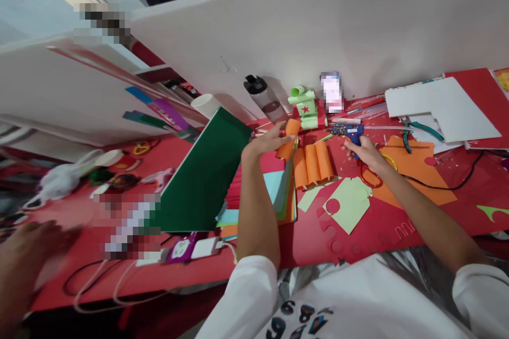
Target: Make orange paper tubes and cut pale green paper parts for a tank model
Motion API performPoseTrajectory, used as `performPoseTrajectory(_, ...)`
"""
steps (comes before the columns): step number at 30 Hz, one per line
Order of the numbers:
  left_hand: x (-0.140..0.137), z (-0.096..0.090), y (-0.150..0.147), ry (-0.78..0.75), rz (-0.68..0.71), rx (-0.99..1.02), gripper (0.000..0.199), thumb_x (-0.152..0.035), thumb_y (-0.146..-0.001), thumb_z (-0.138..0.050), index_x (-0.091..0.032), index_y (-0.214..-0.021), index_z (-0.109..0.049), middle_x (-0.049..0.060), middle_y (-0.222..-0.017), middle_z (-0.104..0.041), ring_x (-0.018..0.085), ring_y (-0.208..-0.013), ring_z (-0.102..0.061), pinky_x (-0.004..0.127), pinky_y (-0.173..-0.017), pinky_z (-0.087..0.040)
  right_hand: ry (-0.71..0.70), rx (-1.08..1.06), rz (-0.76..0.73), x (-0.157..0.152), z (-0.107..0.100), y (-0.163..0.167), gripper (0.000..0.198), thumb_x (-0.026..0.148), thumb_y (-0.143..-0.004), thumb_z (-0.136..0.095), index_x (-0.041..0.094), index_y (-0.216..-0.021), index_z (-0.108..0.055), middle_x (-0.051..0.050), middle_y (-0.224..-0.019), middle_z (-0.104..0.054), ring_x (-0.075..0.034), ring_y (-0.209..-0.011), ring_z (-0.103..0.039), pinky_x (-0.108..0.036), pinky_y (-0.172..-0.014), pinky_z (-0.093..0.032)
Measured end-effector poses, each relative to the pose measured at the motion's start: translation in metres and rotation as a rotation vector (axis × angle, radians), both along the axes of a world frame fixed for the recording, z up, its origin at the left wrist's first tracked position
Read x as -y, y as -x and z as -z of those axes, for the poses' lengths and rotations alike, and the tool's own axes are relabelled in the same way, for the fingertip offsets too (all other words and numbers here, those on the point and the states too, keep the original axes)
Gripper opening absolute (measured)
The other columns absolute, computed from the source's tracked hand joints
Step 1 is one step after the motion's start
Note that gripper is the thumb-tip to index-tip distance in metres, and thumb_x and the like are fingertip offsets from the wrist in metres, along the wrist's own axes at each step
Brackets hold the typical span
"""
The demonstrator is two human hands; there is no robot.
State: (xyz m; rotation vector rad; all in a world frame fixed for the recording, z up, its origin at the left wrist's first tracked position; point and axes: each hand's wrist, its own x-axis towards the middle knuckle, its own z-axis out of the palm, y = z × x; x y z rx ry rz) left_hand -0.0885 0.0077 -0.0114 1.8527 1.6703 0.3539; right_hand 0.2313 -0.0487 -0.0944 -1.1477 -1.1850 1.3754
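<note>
My left hand (274, 139) is closed around a rolled orange paper tube (292, 130), held slanted above the stacked colored paper. In my right hand (365, 152) is a blue glue gun (347, 130), its nozzle pointing left and a clear glue stick coming out of its back. Between the two hands lie several joined orange paper rolls (313, 163) on the table. Behind them stands a light green paper piece (305, 108) with rolled ends and a red star. A cut light green sheet (348, 204) lies in front of the glue gun.
A green board (202, 175) leans at left near a water bottle (264, 98). A phone (332, 92) stands against the partition. Teal-handled pliers (427, 130), an orange sheet (435, 175) and a black cord lie at right. Another person's hand (35, 249) is at far left.
</note>
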Motion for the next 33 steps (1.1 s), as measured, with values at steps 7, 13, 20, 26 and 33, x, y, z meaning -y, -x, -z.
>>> performPoseTrajectory(7, -0.017, 0.020, -0.042, -0.250, 0.199, -0.233, 0.060, -0.044, -0.095, -0.064, -0.021, -0.150, -0.056, 0.014, -0.148, -0.066, 0.032, -0.131, -0.063, 0.044, -0.115, -0.048, -0.036, -0.106, 0.020, 0.003, -0.011, -0.006, 0.031, 0.040, -0.074, -0.084, 0.021, -0.079, -0.061, 0.002, -0.066, -0.064, -0.012, -0.059, -0.059, -0.025, -0.056, -0.049)
performPoseTrajectory(13, -0.017, 0.040, -0.087, -0.408, 0.251, -0.298, 0.042, -0.031, -0.101, -0.054, -0.017, -0.140, -0.064, 0.018, -0.145, -0.066, 0.034, -0.132, -0.060, 0.045, -0.112, -0.047, -0.041, -0.119, 0.063, 0.004, -0.015, -0.013, 0.028, 0.038, -0.074, -0.080, 0.022, -0.076, -0.057, 0.001, -0.066, -0.064, -0.012, -0.057, -0.057, -0.024, -0.051, -0.043)
performPoseTrajectory(20, -0.015, 0.035, -0.080, -0.448, 0.271, -0.262, 0.025, -0.029, -0.097, -0.052, -0.017, -0.104, -0.073, 0.016, -0.113, -0.072, 0.030, -0.109, -0.065, 0.041, -0.098, -0.051, -0.023, -0.131, 0.088, 0.001, -0.012, -0.016, 0.028, 0.036, -0.074, -0.079, 0.023, -0.076, -0.054, 0.002, -0.064, -0.063, -0.012, -0.054, -0.055, -0.024, -0.047, -0.039)
performPoseTrajectory(26, -0.011, 0.025, -0.074, -0.272, 0.390, -0.166, 0.026, -0.035, -0.096, -0.055, -0.020, -0.102, -0.074, 0.011, -0.104, -0.076, 0.027, -0.092, -0.068, 0.038, -0.089, -0.053, -0.026, -0.105, 0.083, 0.000, -0.010, -0.018, 0.029, 0.036, -0.075, -0.079, 0.023, -0.076, -0.053, 0.001, -0.065, -0.064, -0.013, -0.056, -0.057, -0.025, -0.050, -0.043)
performPoseTrajectory(33, -0.015, 0.029, -0.067, -0.160, 0.357, -0.187, 0.036, -0.047, -0.091, -0.059, -0.019, -0.105, -0.078, 0.013, -0.111, -0.080, 0.030, -0.096, -0.072, 0.040, -0.090, -0.057, -0.055, -0.079, 0.047, -0.001, -0.009, -0.018, 0.029, 0.038, -0.076, -0.079, 0.023, -0.075, -0.053, 0.002, -0.063, -0.062, -0.013, -0.056, -0.056, -0.025, -0.052, -0.042)
